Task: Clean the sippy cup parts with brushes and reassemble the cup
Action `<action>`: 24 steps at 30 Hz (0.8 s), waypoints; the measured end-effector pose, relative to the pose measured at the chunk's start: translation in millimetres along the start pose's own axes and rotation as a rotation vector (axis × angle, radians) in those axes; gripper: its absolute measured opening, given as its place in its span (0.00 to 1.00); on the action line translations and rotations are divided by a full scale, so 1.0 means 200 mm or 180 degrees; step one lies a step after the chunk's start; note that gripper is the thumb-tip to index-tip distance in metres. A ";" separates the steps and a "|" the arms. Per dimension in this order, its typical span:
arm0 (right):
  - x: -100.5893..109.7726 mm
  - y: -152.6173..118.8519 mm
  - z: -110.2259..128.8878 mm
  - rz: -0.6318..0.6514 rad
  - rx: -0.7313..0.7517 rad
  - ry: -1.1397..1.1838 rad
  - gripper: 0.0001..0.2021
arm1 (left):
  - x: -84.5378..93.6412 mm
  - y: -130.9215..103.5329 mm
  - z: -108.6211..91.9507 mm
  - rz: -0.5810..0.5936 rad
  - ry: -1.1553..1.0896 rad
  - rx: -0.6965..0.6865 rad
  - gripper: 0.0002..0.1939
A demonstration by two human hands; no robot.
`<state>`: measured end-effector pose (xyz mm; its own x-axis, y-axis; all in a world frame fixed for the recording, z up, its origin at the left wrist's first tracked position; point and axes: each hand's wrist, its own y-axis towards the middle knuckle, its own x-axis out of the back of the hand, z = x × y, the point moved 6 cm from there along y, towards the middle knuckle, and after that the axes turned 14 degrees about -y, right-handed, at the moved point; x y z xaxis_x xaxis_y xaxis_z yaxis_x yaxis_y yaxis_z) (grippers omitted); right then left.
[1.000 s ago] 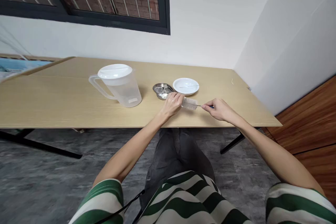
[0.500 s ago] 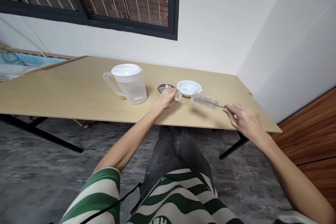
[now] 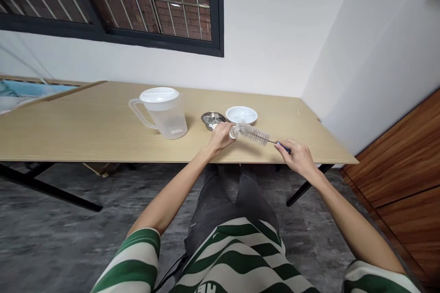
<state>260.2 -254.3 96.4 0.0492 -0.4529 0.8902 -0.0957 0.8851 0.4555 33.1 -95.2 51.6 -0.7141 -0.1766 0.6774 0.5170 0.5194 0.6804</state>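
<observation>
At the near edge of the desk [image 3: 85, 132], left hand [image 3: 220, 135] wrapped round a small clear bottle [image 3: 233, 132], lying on its side with the mouth turned toward 3 o'clock. Right hand [image 3: 298, 155] pinching the blue handle of a bottle brush [image 3: 255, 133], bristles lined up with the mouth and the tip touching or just entering it; hard to tell which. By the look of it, scrubbing under way rather than finished: most of the bristle length outside the bottle, brush not set down, bottle not put back among the other things. At 11 o'clock from the left hand, a small metal dish [image 3: 212, 119] holding a few pale or clear bits, too small to name. Just beside it at 3 o'clock, a white plate [image 3: 241, 114] with something thin lying across it, not identifiable. Farther off at 9 o'clock, a translucent jug [image 3: 164, 112] with its white lid on, handle toward 9 o'clock; contents not discernible through the wall.
</observation>
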 end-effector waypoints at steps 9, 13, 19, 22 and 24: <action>-0.01 0.03 0.11 0.0046 0.0243 -0.0771 0.20 | 0.02 0.02 -0.02 0.0004 0.0375 -0.0037 0.14; 0.04 0.07 0.19 0.0232 0.0611 -0.1351 0.20 | 0.04 -0.02 -0.02 -0.0002 0.0449 -0.0078 0.13; 0.11 0.14 0.32 0.0393 0.1384 -0.1848 0.17 | 0.05 -0.07 0.02 -0.0088 0.0355 0.0043 0.08; 0.14 0.17 0.35 0.0494 0.1563 -0.1946 0.17 | 0.04 -0.08 0.04 -0.0143 0.0201 0.0067 0.13; 0.17 0.18 0.36 0.0553 0.1542 -0.1924 0.17 | 0.03 -0.09 0.05 -0.0199 0.0130 0.0073 0.16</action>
<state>187.0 -245.0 143.2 -0.5412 -0.4154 0.7311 -0.4812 0.8660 0.1358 15.0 -97.5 40.1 -0.7246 -0.2429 0.6449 0.4607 0.5252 0.7154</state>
